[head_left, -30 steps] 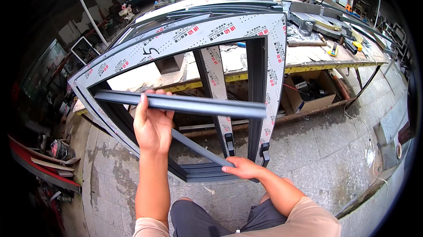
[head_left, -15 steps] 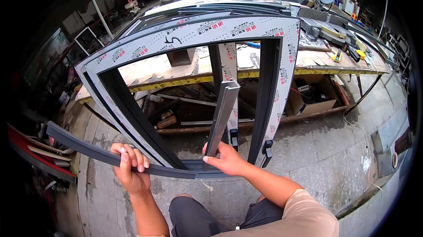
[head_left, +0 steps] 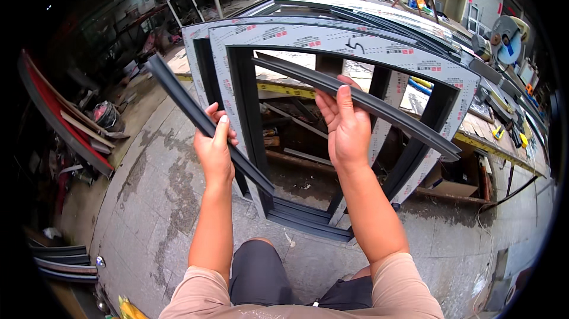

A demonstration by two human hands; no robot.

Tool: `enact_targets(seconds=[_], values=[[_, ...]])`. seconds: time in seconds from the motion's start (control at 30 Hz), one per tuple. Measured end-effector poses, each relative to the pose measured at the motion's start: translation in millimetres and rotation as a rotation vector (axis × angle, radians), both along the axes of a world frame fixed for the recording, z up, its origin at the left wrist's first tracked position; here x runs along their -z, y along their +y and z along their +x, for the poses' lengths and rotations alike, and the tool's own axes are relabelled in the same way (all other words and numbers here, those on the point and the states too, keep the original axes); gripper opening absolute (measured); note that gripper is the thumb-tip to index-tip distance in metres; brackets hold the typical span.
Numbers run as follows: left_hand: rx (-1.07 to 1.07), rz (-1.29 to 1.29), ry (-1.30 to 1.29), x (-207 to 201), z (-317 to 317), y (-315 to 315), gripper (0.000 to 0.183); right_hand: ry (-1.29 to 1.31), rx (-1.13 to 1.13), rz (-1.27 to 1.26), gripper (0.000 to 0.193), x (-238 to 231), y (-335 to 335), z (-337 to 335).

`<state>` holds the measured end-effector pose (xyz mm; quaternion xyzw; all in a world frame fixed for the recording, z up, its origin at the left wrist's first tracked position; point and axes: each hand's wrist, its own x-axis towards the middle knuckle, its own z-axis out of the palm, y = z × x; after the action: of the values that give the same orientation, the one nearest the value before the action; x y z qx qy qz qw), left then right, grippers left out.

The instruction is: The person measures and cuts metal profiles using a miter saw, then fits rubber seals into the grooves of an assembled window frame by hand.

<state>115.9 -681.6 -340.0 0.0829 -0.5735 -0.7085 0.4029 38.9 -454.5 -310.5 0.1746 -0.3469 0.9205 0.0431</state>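
My left hand (head_left: 216, 150) is closed around a dark grey profile strip (head_left: 184, 97), which slants down to the right in front of the window frame's left side. In my right hand (head_left: 347, 132) is a second dark grey profile strip (head_left: 409, 120), thumb on the near side and fingers partly hidden; it crosses the opening from upper left to lower right. Behind both hands stands a window frame (head_left: 278, 37) covered in white printed film, with dark inner edges and a handwritten mark on top. Another similar frame (head_left: 198, 61) stands just behind it at the left.
A workbench (head_left: 486, 141) with a yellow-marked edge stands behind the frames. On it are long profiles (head_left: 385, 26), a circular saw (head_left: 510, 40) and hand tools. Under it sits a cardboard box (head_left: 450, 180). Curved red and grey panels (head_left: 62, 114) lean at the left.
Both hands have risen from the frame's bottom rail, strips in hand. The right hand's profile has tipped from near upright to a slant across the opening. My view has turned left.
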Motion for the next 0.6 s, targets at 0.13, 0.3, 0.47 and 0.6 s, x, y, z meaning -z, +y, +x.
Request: enact_targets(seconds=[0.13, 0.3, 0.47, 0.6], values=[[-0.074, -0.043, 0.011, -19.0, -23.6, -25.0, 0.058, 0.002, -0.044, 0.043, 0.037, -13.2, -32.6, -8.6], [-0.019, -0.128, 0.025, -44.0, -51.9, -23.6, 0.065, 0.012, -0.019, 0.045, 0.038, -27.6, -44.5, -16.1], [-0.068, -0.176, -0.050, -57.5, -69.1, -10.4, 0.071, 0.042, -0.043, 0.079, 0.042, -29.5, -40.8, -27.8], [-0.155, -0.196, -0.074, -56.1, -80.3, -14.1, 0.058, 0.026, -0.092, 0.070, 0.044, -30.0, -43.6, -27.3]])
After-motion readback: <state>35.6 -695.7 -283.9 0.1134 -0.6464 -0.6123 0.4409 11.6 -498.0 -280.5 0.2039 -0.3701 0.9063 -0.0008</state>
